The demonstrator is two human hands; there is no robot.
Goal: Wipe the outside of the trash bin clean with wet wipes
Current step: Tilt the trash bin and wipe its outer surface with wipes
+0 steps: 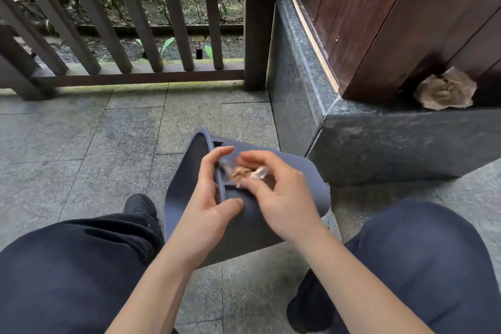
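The person sits low with the knees apart, and the grey trash bin lies tilted on the stone floor between the legs, its opening turned to the left. The left hand holds the bin at its rim: the fingers curl over the edge and the thumb presses on the outer wall. The right hand pinches a small crumpled wet wipe with the fingertips and keeps it on the outer wall, just beside the rim. The wipe is blurred, but it looks brown with dirt, so it is probably near the end of its use.

The wiping seems to be in the middle. The part of the wall that shows looks quite even and without clear stains, but the underside and the far side are hidden. A crumpled brownish wad lies on the stone ledge at the right, well apart from the bin; it may be a used wipe.
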